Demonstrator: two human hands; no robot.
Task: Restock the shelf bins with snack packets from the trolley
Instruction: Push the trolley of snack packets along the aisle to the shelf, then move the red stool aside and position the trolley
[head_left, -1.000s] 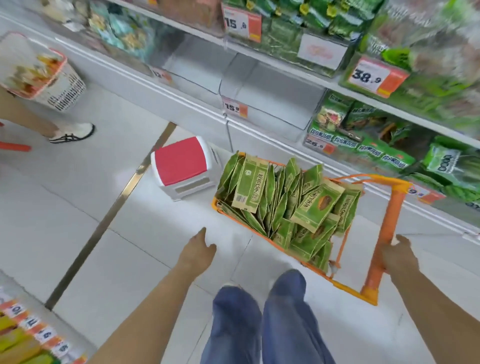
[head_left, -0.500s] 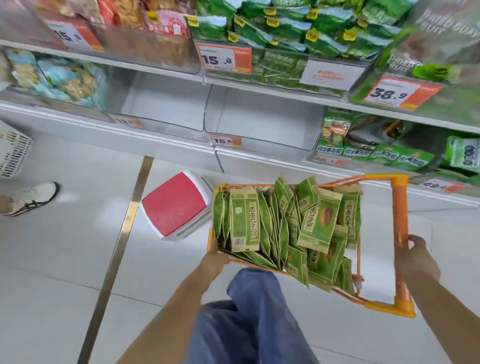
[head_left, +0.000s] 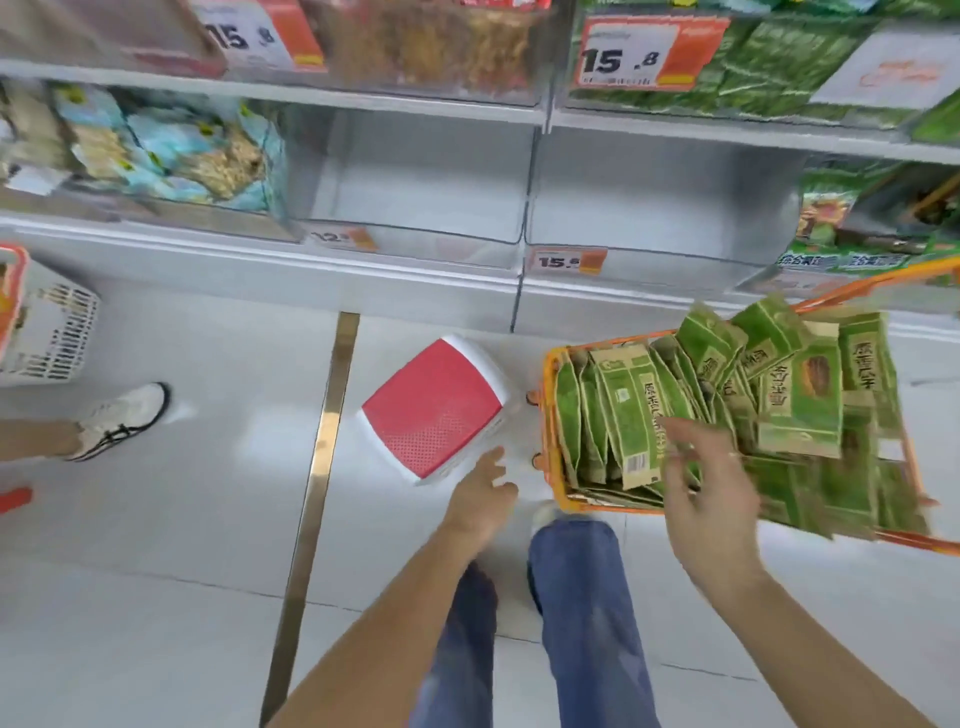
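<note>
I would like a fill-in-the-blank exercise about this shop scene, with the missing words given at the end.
1. The trolley full of green snack packets has a frame of ____ colour.
2. The top of the small stool on the floor is ____.
3. The right hand reaches over the packets, and it holds ____.
4. The two shelf bins straight ahead on the lower shelf are ____.

Missing words: orange; red; nothing; empty
</note>
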